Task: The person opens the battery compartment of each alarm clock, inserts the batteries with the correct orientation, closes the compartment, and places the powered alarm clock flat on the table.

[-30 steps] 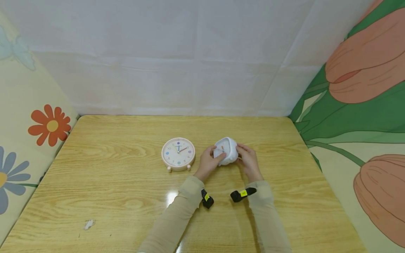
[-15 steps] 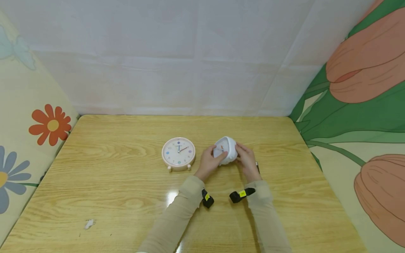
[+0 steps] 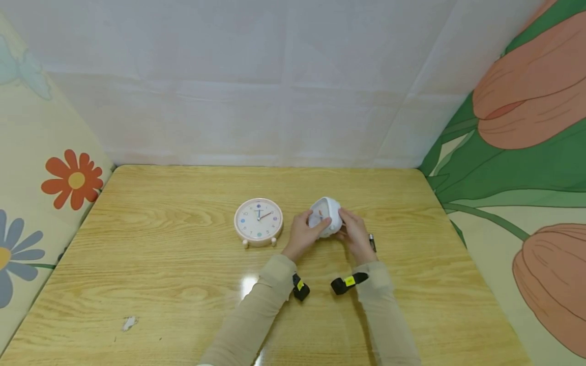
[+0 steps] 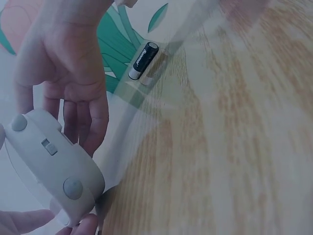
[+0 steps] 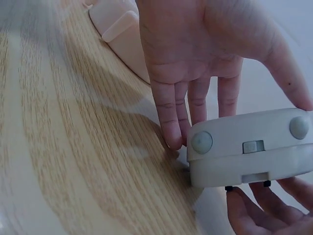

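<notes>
A small white alarm clock (image 3: 331,216) is raised over the table, tilted, its face toward the left. My left hand (image 3: 304,236) grips it, the thumb lying across the front. At its back, my right hand (image 3: 358,236) holds it with curled fingers, partly hidden by the clock in the head view. In the right wrist view, the white clock's underside shows two round feet and a small switch (image 5: 253,146), and two small black tabs (image 5: 267,183) stick out near the right fingertips. A round pink alarm clock (image 3: 258,222) lies face up left of my left hand.
A dark battery (image 4: 144,60) with a silver end lies on the wooden table (image 3: 174,264), just right of my right hand. White cloth (image 3: 229,101) hangs behind the table; flower-printed panels (image 3: 517,203) flank both sides.
My right hand has shifted slightly left, and the white clock has turned a little with it. The battery beside the right hand has come into view. The pink clock stays put.
</notes>
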`<action>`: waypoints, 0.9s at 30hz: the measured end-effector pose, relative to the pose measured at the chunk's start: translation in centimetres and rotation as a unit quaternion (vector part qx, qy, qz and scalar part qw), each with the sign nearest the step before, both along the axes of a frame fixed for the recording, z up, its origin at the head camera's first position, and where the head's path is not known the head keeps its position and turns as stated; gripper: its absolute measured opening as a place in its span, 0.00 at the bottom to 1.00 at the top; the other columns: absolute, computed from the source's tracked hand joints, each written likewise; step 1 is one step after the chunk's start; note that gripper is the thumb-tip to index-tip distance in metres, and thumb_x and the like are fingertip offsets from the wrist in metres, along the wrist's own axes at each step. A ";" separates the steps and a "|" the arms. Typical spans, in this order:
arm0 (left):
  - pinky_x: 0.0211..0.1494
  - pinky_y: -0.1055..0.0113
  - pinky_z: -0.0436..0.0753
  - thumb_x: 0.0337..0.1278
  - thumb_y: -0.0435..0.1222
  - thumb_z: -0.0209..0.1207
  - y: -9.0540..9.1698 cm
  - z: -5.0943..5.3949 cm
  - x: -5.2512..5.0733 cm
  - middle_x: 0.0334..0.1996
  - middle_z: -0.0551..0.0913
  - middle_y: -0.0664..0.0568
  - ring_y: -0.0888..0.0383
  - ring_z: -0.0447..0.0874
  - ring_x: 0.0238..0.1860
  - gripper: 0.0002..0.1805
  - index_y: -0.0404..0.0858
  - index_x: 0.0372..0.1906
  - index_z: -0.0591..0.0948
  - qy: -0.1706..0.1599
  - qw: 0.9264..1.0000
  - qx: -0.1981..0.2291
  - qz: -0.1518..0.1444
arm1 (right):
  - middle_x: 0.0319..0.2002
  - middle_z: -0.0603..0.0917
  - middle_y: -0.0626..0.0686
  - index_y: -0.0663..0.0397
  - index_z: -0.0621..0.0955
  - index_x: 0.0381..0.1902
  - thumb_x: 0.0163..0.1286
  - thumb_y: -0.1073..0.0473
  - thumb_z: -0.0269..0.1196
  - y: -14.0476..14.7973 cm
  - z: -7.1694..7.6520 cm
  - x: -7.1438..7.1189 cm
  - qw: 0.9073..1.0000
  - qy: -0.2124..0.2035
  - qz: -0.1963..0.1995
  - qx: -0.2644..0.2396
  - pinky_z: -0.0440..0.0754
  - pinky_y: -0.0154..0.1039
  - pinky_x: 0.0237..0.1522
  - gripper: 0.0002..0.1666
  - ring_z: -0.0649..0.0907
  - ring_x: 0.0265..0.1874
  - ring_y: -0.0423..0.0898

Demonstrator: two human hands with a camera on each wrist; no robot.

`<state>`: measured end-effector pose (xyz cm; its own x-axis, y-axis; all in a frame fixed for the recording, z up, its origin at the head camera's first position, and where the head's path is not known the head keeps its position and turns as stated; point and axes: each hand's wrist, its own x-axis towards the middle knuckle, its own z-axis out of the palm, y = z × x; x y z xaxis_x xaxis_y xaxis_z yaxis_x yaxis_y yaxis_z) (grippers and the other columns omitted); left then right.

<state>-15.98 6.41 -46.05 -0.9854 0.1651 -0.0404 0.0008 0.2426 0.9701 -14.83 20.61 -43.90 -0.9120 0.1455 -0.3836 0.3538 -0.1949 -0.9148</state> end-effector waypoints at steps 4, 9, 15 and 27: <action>0.45 0.63 0.79 0.51 0.51 0.61 0.1 0.0 0.0 0.44 0.80 0.43 0.54 0.77 0.43 0.32 0.29 0.51 0.75 -0.001 1.000 0.016 -0.009 | 0.52 0.72 0.56 0.60 0.66 0.63 0.71 0.51 0.48 -0.1 0.1 0.0 1.000 0.001 -0.005 0.029 0.77 0.33 0.40 0.28 0.78 0.34 0.37; 0.39 0.67 0.80 0.52 0.51 0.60 0.2 -0.1 0.0 0.43 0.80 0.44 0.56 0.78 0.40 0.30 0.30 0.50 0.76 -0.010 1.000 0.024 -0.014 | 0.50 0.73 0.55 0.61 0.67 0.63 0.71 0.50 0.49 -0.1 0.1 -0.1 0.998 0.003 -0.006 0.058 0.76 0.33 0.39 0.28 0.76 0.34 0.38; 0.36 0.68 0.80 0.52 0.52 0.59 0.2 0.0 0.1 0.43 0.80 0.44 0.56 0.77 0.40 0.32 0.30 0.53 0.75 -0.027 0.999 0.032 -0.020 | 0.46 0.75 0.53 0.60 0.67 0.63 0.71 0.50 0.49 0.1 0.2 -0.1 0.997 -0.001 -0.007 0.072 0.75 0.34 0.37 0.28 0.76 0.32 0.38; 0.42 0.64 0.80 0.54 0.51 0.57 0.3 -0.2 0.1 0.46 0.79 0.43 0.54 0.77 0.43 0.31 0.31 0.55 0.74 -0.047 0.997 0.050 -0.030 | 0.43 0.77 0.53 0.64 0.68 0.61 0.70 0.53 0.50 -0.1 0.4 -0.1 0.996 0.011 -0.023 0.082 0.77 0.32 0.32 0.27 0.77 0.28 0.36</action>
<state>-15.87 6.68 -46.28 -0.9664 0.2316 -0.1118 -0.0788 0.1470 0.9860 -14.96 20.52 -43.52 -0.9106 0.2468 -0.3315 0.3278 -0.0571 -0.9430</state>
